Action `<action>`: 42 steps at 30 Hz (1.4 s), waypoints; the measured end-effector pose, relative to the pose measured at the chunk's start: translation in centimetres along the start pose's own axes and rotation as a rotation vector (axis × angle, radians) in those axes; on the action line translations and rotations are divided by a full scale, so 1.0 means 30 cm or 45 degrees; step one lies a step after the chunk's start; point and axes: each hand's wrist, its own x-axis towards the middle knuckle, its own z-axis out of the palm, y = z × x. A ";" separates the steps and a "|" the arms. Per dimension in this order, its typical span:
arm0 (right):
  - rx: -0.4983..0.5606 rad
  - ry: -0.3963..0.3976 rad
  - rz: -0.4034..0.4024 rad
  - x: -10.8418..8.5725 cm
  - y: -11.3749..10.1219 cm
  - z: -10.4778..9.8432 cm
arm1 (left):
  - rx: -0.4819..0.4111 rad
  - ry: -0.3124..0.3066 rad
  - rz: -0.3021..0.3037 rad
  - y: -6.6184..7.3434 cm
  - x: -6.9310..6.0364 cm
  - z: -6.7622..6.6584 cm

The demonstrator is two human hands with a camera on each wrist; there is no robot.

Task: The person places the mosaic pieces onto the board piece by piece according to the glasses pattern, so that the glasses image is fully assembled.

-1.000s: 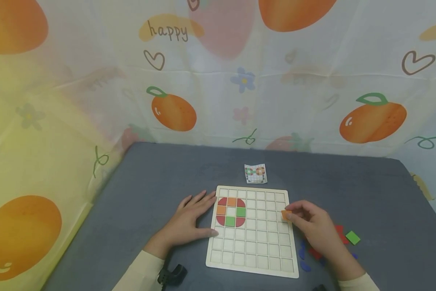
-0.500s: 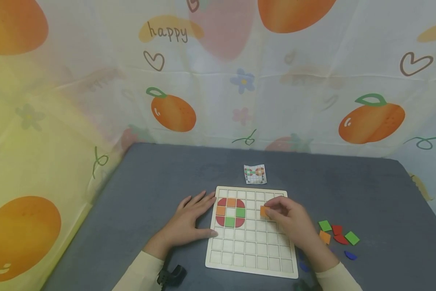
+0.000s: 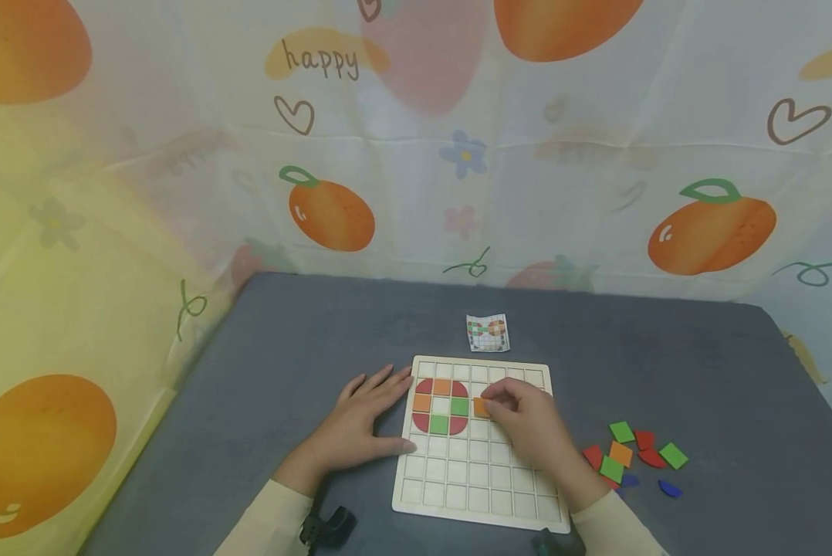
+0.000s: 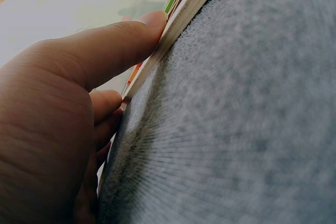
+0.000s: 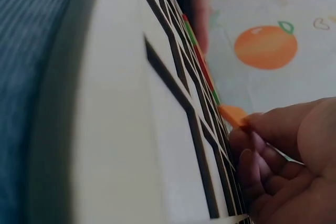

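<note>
A pale wooden grid board lies on the dark table, with a ring of red, orange and green tiles set in its upper left cells around a bare cell. My right hand pinches an orange square tile between thumb and fingers, over the cells just right of the green tile in that ring. In the right wrist view the orange tile is tilted at the board's surface. My left hand rests along the board's left edge, thumb on its rim and fingers extended.
Loose green, red, orange and blue pieces lie on the table right of the board. A small printed pattern card sits behind it. A printed fabric backdrop hangs along the table's far edge.
My right hand has carried the orange tile leftward from the board's right edge to near the ring, uncovering more loose pieces. The left hand stays in place.
</note>
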 end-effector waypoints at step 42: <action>0.438 -0.051 -0.139 -0.028 0.014 -0.096 | 0.003 -0.001 -0.008 -0.003 0.000 0.005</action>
